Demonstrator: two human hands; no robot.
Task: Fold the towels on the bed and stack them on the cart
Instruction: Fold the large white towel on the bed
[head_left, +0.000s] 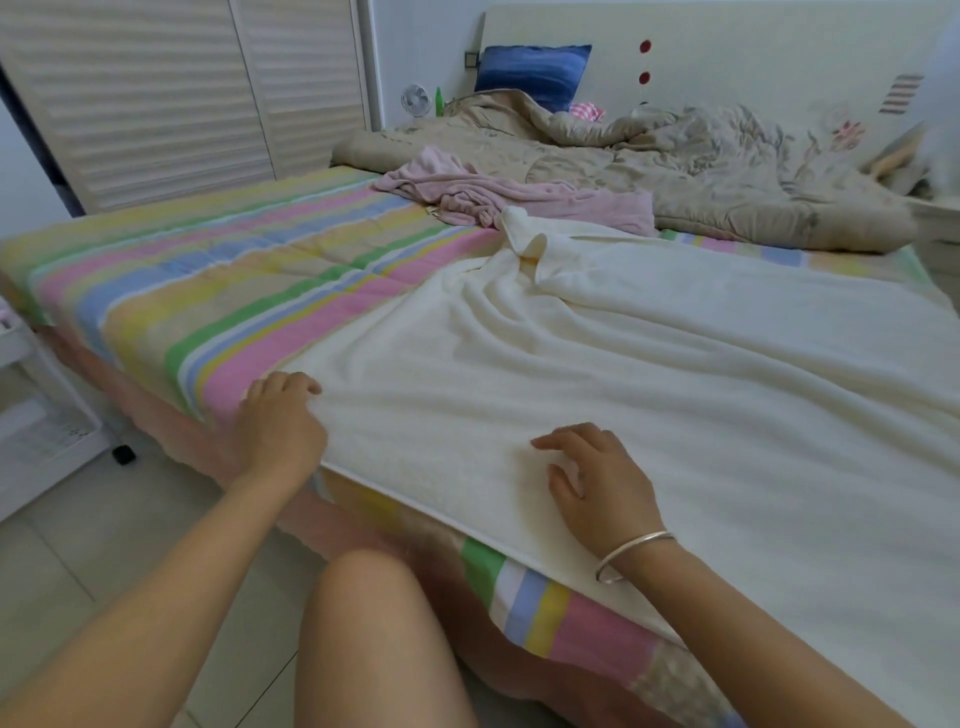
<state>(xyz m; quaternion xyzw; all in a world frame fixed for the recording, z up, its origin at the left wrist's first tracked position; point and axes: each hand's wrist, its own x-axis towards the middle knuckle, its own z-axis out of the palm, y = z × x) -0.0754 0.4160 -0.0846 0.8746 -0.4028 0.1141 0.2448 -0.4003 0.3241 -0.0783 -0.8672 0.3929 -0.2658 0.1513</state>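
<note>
Cream towel (623, 374) lies spread along bed (208, 291) edge: left hand (283, 421) pinches near corner, right hand (597, 483) rests loose-fingered on top, likely squaring it for folding.

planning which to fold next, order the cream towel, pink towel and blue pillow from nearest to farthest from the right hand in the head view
1. cream towel, right under the right hand, at the near bed edge
2. pink towel, crumpled mid-bed, beyond it
3. blue pillow, against the headboard, farthest back
</note>
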